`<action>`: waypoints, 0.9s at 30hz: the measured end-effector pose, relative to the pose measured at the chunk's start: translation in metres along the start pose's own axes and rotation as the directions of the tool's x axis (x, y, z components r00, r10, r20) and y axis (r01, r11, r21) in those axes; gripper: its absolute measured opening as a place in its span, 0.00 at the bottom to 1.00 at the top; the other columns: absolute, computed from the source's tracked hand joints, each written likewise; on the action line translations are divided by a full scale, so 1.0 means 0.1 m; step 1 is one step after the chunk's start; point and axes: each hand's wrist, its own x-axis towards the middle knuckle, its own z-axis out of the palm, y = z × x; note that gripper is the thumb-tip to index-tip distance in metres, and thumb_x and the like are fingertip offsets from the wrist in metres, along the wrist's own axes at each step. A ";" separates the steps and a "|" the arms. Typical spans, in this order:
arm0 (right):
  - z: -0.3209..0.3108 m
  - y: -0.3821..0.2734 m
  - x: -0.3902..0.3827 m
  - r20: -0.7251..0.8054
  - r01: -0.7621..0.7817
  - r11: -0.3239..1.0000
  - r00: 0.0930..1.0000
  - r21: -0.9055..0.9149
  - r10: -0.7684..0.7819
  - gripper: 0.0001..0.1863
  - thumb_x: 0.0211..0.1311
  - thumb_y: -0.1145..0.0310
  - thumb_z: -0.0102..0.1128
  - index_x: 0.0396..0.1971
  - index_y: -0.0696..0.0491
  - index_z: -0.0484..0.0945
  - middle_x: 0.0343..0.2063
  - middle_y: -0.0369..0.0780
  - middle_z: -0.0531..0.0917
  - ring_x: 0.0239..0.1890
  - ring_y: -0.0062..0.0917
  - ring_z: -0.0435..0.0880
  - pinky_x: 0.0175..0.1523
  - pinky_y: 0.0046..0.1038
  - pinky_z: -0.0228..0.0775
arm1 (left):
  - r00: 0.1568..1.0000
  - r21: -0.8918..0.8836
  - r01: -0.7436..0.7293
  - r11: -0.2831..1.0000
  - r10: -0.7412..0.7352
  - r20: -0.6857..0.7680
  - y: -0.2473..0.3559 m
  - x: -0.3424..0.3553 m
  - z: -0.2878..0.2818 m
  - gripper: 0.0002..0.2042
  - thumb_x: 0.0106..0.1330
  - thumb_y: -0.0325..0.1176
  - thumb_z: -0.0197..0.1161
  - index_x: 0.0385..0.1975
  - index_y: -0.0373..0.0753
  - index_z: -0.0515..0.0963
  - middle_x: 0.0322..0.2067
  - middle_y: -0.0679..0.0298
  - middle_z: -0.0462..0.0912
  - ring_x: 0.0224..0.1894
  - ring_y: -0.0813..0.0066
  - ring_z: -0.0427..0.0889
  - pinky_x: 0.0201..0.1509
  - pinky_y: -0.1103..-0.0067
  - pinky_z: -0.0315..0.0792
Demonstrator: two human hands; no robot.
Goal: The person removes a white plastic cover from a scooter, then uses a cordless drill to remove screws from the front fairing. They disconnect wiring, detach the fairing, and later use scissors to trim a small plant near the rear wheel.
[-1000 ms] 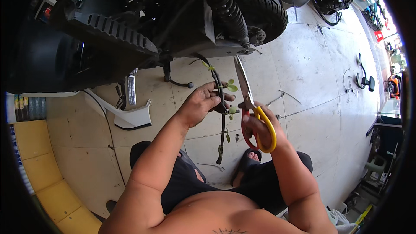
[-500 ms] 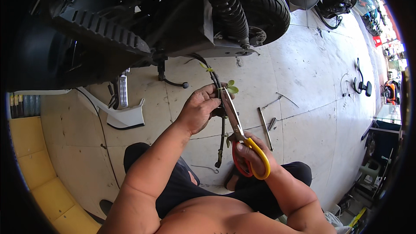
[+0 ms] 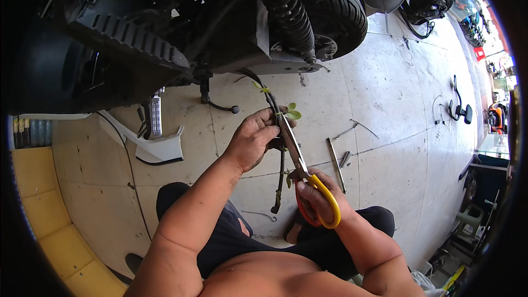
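Observation:
A black cable (image 3: 282,168) hangs down from the underside of the scooter (image 3: 132,38). My left hand (image 3: 250,140) is closed round it partway along, with its lower end dangling loose. Yellow-green ties (image 3: 294,114) with flared ends are knotted on the cable above and by my fingertips. Scissors (image 3: 300,162) with one yellow and one red handle loop are gripped in my right hand (image 3: 324,192). Their blades point up and lie against the cable beside my left fingers; the tips are partly hidden there.
On the tiled floor to the right lie a metal rod (image 3: 335,165), a short socket (image 3: 345,159) and a thin bent tool (image 3: 352,126). A white body panel (image 3: 159,147) rests at the left, near yellow drawers (image 3: 41,187). The rear tyre (image 3: 346,22) stands ahead.
The scissors have shifted slightly left, their blades now closer along the cable and less spread. My left hand stays in place on the cable.

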 end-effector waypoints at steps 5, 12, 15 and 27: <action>0.00 -0.05 0.05 -0.006 0.020 0.998 1.000 -0.058 -0.020 0.16 0.67 0.64 0.58 0.47 0.58 0.70 0.13 0.31 0.68 0.08 0.14 0.64 0.13 0.19 0.54 | 1.000 -0.014 0.013 1.000 -0.012 0.025 0.02 0.00 -0.02 0.20 0.67 0.22 0.45 0.60 0.31 0.63 0.48 0.52 0.78 0.49 0.66 0.80 0.56 0.69 0.75; 0.00 -0.02 0.06 -0.014 0.029 0.997 0.999 -0.072 -0.030 0.16 0.66 0.63 0.59 0.46 0.57 0.71 0.14 0.31 0.69 0.10 0.14 0.64 0.14 0.19 0.54 | 0.999 0.036 0.001 0.999 -0.003 0.052 0.03 0.01 -0.02 0.20 0.68 0.22 0.45 0.61 0.31 0.62 0.50 0.52 0.77 0.50 0.66 0.80 0.58 0.69 0.74; 0.01 -0.04 0.12 -0.011 0.046 0.990 0.999 -0.135 -0.047 0.13 0.66 0.62 0.58 0.41 0.56 0.72 0.16 0.31 0.71 0.12 0.13 0.65 0.17 0.18 0.56 | 0.999 0.048 -0.001 0.999 -0.001 0.046 0.03 0.00 -0.03 0.21 0.68 0.22 0.44 0.62 0.31 0.61 0.50 0.52 0.77 0.50 0.66 0.79 0.58 0.71 0.73; 0.07 0.00 0.27 -0.077 0.151 0.895 0.977 -0.420 -0.200 0.16 0.64 0.58 0.61 0.31 0.58 0.73 0.20 0.36 0.73 0.25 0.19 0.67 0.33 0.25 0.65 | 0.998 0.111 -0.047 0.993 0.043 0.042 0.02 0.02 -0.04 0.20 0.70 0.21 0.43 0.63 0.35 0.62 0.48 0.55 0.79 0.48 0.68 0.81 0.56 0.74 0.74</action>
